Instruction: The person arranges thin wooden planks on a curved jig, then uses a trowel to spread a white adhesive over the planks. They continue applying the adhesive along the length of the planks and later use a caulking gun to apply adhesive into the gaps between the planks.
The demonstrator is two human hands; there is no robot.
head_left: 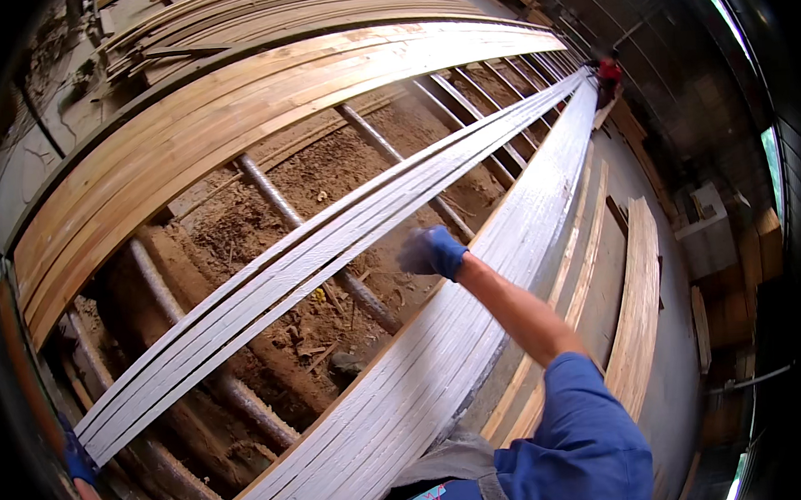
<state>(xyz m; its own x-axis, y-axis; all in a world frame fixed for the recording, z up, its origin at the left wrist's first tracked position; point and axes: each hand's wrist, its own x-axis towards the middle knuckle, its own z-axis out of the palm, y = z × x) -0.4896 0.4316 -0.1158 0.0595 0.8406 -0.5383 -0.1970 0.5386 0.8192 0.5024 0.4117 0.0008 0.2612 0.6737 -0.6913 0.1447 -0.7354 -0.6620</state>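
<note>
The narrow bundle of white-coated boards lies across the middle of my view, its long axis running from my lower left, away from me, to the upper right. The near ends point back at my left hand, and the far ends narrow off toward a co-worker in red. The boards lie side by side, a dark gap showing between some of them, and bear on metal rollers that cross beneath them. My left hand, in a blue glove, is at the near ends; I cannot tell whether its fingers are closed around them or only laid against them. My right hand, gloved in blue too, hangs between this bundle and a wider white-coated stack close in front of my body; its fingers are blurred, so I cannot tell whether they are spread or pressed together. That stack points toward the same far end, and the two draw close together there. Beyond the bundle, on my left, bare wooden boards run much the same way. Brown sawdust lies under the rollers. Past the stack, on my right, are thin wooden strips and a pile of pale planks above grey floor.
</note>
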